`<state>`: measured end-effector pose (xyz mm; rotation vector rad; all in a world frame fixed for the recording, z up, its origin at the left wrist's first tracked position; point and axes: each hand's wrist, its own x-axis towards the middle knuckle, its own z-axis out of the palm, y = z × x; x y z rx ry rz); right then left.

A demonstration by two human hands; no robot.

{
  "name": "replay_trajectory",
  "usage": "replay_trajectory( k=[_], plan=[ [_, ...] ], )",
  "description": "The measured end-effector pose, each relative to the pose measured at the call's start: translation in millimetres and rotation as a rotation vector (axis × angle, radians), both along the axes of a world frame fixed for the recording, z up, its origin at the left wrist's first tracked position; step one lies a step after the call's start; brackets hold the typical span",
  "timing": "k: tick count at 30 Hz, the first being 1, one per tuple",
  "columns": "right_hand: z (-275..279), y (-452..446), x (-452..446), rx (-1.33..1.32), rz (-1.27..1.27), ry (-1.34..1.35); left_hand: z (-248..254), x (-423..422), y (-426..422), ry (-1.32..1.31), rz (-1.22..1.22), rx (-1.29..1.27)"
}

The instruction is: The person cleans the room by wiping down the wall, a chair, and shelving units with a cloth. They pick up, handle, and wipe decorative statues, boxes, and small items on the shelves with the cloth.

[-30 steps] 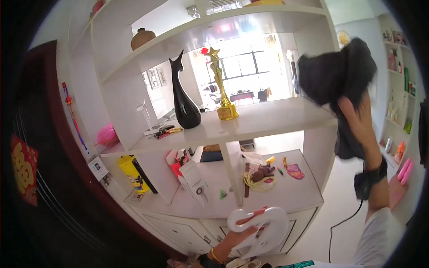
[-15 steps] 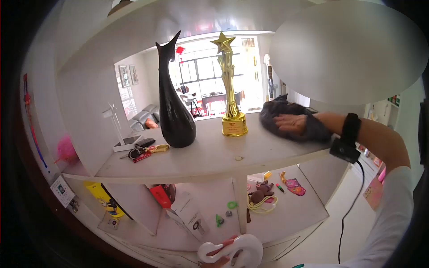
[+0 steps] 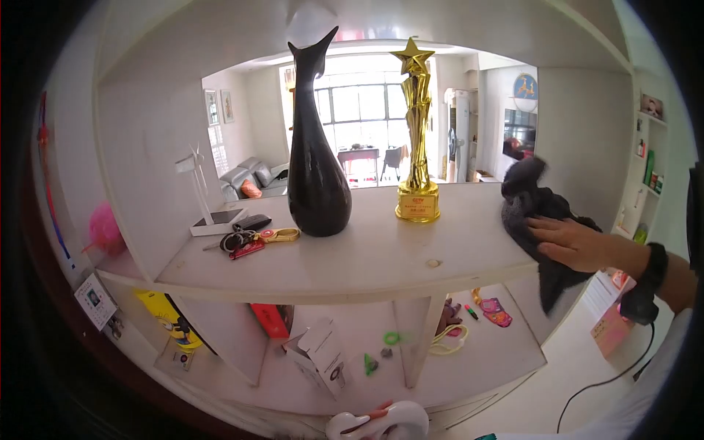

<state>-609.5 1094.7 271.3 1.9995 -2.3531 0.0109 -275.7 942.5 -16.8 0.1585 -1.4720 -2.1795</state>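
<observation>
My right hand (image 3: 568,242) lies over a dark grey cloth (image 3: 546,202) at the right end of the upper shelf (image 3: 381,260). Its fingers press into the bunched cloth, part of which hangs past the front edge. At the bottom of the view, my left hand (image 3: 382,411) holds a white swan figurine (image 3: 407,422); only bits of its fingers show. To the left of the cloth stands a gold star trophy (image 3: 418,147) on its base. Beside that, a tall black vase-like fish-tail ornament (image 3: 319,169) stands upright.
Keys with a fob (image 3: 253,235) and a small white windmill model (image 3: 209,213) sit at the shelf's left. Below are a yellow box (image 3: 169,319), a white folded card box (image 3: 319,359) and small toys (image 3: 491,308). A black cable (image 3: 601,381) hangs at right.
My right hand has slid the cloth rightward to the shelf's end, where it now droops over the edge. The view has shifted right, and the swan figurine sits slightly lower.
</observation>
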Motion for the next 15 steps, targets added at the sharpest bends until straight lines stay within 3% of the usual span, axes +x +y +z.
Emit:
replay_trajectory(
  k=[2,3,6,11,13,15],
  plan=[
    [3.5,-28.5,-10.0,0.078,0.265,0.039,0.4,3.5,0.2,-0.007,0.01,-0.001],
    [-1.2,-46.1,-8.8,-0.019,0.453,0.191,-0.2,5.3,0.8,-0.005,0.009,-0.002],
    [-7.4,-48.4,46.3,-0.159,0.318,0.104,1.1,9.0,1.5,-0.003,0.021,-0.011],
    [-18.0,-64.3,105.0,-0.369,0.623,0.312,1.1,10.0,0.5,-0.016,0.015,-0.019],
    [-28.8,-90.1,124.9,-0.5,0.675,0.273,1.7,5.2,1.4,-0.02,0.008,-0.026],
    [-30.6,-105.4,139.3,-0.461,0.63,0.23,4.6,-7.3,3.3,-0.018,-0.009,-0.036]
  ],
)
